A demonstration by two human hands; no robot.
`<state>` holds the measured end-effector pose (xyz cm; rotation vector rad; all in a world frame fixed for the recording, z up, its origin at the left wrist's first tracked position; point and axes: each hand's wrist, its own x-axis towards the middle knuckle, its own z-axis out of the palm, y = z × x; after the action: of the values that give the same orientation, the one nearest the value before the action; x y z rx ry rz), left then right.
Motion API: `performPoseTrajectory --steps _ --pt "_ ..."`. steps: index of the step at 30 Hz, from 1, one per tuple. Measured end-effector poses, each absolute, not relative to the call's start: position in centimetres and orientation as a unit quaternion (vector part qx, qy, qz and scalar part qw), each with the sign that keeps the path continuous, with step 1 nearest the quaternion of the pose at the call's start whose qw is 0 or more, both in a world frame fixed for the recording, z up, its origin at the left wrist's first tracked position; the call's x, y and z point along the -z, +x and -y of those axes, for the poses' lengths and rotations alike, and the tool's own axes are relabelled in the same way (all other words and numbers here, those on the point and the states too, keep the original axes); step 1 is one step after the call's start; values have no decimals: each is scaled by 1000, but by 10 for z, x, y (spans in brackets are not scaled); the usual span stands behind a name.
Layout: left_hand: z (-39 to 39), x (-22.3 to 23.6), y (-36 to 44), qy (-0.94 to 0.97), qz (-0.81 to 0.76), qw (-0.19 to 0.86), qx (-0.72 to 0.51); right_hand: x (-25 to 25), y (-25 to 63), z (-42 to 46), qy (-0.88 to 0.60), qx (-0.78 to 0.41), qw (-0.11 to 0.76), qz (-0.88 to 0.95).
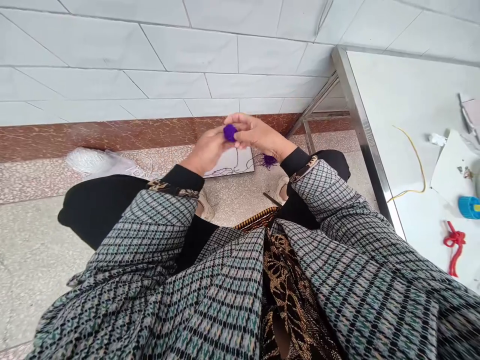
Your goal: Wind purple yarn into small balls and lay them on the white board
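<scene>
A small purple ball of yarn [230,132] sits between my two hands, in front of the wall. My left hand [208,150] closes on its left side, with the fingertips partly hidden behind the ball. From the right, my right hand [252,134] pinches it between thumb and fingers. A dark strand hangs below my hands over a white board [228,162] on the floor. Another clump of purple yarn [269,160] lies right of the board, with dark threads running toward it.
A bundle of white cord in plastic [93,162] lies on the floor at left. To the right stands a metal-edged table [369,150] bearing a yellow cord [420,165], a knotted red cord [454,245] and a blue cap [468,207]. My knees flank the board.
</scene>
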<state>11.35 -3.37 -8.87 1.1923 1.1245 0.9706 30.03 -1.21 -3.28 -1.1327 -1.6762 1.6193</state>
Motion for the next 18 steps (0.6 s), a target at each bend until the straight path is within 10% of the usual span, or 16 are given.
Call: performPoseTrajectory --steps 12,18 --pt "48 73 111 739 -509 341 -279 45 309 -10 -542 -423 190 701" --pt "27 67 88 698 -583 323 -261 30 303 11 -443 -641 138 611"
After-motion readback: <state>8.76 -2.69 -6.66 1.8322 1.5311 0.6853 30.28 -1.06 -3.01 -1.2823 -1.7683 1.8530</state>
